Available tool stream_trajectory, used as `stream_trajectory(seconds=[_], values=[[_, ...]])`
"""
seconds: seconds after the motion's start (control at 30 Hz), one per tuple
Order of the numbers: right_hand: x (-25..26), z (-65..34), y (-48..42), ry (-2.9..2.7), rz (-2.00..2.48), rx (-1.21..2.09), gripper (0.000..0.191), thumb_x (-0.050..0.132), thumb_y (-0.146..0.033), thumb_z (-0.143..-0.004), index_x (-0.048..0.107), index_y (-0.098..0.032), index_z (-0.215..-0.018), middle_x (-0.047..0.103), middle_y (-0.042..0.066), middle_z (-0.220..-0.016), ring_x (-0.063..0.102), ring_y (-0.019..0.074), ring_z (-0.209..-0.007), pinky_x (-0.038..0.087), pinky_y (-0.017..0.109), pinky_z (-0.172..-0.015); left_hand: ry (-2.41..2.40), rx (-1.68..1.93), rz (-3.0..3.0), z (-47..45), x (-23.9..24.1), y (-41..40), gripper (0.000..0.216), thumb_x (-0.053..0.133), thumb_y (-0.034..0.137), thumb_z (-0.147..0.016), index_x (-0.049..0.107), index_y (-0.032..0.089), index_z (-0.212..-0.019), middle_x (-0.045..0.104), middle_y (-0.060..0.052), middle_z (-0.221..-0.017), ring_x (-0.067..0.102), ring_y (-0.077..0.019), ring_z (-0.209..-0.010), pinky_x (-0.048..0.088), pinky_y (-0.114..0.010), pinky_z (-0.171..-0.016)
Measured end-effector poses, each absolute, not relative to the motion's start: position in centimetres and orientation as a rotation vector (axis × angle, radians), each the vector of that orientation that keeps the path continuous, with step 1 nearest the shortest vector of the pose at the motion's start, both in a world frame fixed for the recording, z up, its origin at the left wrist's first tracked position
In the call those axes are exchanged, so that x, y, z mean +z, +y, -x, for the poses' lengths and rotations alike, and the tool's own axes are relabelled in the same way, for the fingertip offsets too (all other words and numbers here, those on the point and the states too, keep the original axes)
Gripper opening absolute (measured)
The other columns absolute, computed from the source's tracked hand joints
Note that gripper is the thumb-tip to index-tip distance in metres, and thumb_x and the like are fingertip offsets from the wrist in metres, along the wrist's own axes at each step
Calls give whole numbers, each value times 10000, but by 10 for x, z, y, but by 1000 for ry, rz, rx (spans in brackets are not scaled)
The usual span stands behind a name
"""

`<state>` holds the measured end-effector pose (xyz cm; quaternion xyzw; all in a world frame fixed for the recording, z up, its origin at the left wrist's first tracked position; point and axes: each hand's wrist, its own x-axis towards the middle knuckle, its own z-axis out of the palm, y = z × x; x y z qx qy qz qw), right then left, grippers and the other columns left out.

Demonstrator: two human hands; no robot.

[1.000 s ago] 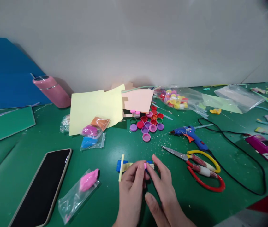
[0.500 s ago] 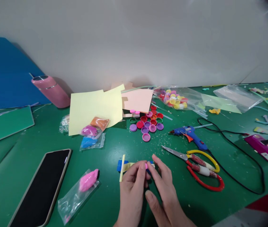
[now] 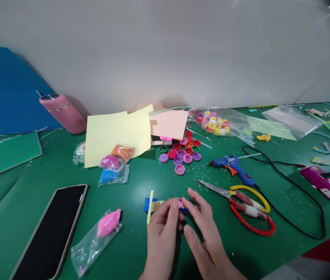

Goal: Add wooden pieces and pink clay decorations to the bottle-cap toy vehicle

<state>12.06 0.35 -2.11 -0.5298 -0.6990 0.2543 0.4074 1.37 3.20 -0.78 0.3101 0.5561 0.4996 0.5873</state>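
My left hand is closed around a small craft piece of yellow paper with blue ends. An upright yellow paper strip crosses its left end. Close to my left fingertips, a bit of pink clay shows on the right end; the middle is hidden by my fingers. My right hand has its fingers apart, with the index fingertip against or very near that end. Left of my hands lies a clear bag with pink clay. Scissors with yellow and red handles lie to the right.
Several bottle caps lie beyond my hands, with a blue glue gun and its black cord to their right. A phone rests at left. Yellow paper, clay bags and a pink bottle sit farther back.
My right thumb and fingers have shifted slightly, the thumb moving up and right. More of the piece's right end now shows. My left hand keeps its hold.
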Motion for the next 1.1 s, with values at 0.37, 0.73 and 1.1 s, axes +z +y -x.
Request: stream_trajectory(seconds=[0.37, 0.73, 1.1], values=[[-24, -116, -1, -1797, 1352, 539, 472, 311, -370, -894, 293, -222, -1342, 265, 78, -1382, 292, 290, -1232, 378, 422, -931, 1279, 1161, -704, -13, -7, 31, 198, 610, 334, -728, 686, 169, -810, 592, 7, -616, 487, -105, -552, 415, -189, -506], [-22, -124, 4, -1781, 1313, 538, 435, 362, -231, -883, 327, -206, -1316, 291, 90, -1357, 304, 267, -1227, 378, 437, -947, 1274, 1153, -725, -13, -7, 31, 193, 592, 334, -749, 671, 165, -795, 580, 18, -585, 478, -93, -537, 401, -179, -504], [-22, -116, 0, -1784, 1343, 520, 421, 344, -264, -890, 364, -207, -1308, 337, 93, -1341, 340, 276, -1203, 410, 430, -917, 1275, 1160, -709, -12, -5, 32, 180, 610, 327, -730, 681, 168, -778, 597, 11, -604, 501, -109, -569, 411, -185, -510]])
